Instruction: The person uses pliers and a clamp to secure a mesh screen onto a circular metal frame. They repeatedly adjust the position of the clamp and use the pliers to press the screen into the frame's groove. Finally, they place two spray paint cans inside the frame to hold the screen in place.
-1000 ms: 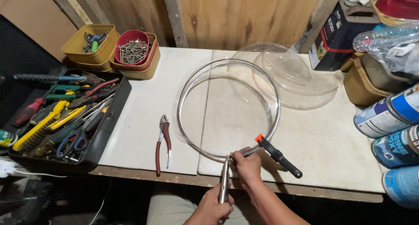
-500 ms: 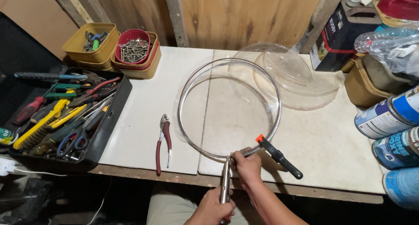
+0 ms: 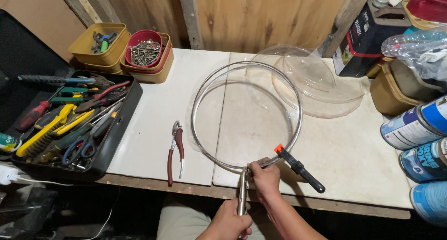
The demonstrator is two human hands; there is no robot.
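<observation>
While nothing has shifted since a second ago, locking pliers (image 3: 243,190) are being gripped by the left hand (image 3: 229,221) and the metal ring (image 3: 247,114) is being pinched by the right hand (image 3: 264,177) at the workbench's (image 3: 153,128) front edge.

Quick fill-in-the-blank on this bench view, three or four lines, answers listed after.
1. The left hand grips silver locking pliers clamped on the metal ____.
2. The right hand rests at the ring's ____ edge.
3. The red-handled pliers lie to the ____ of the ring.
4. The black tool by the right hand has an ____ tip.

Missing words: ring; near; left; orange
</observation>
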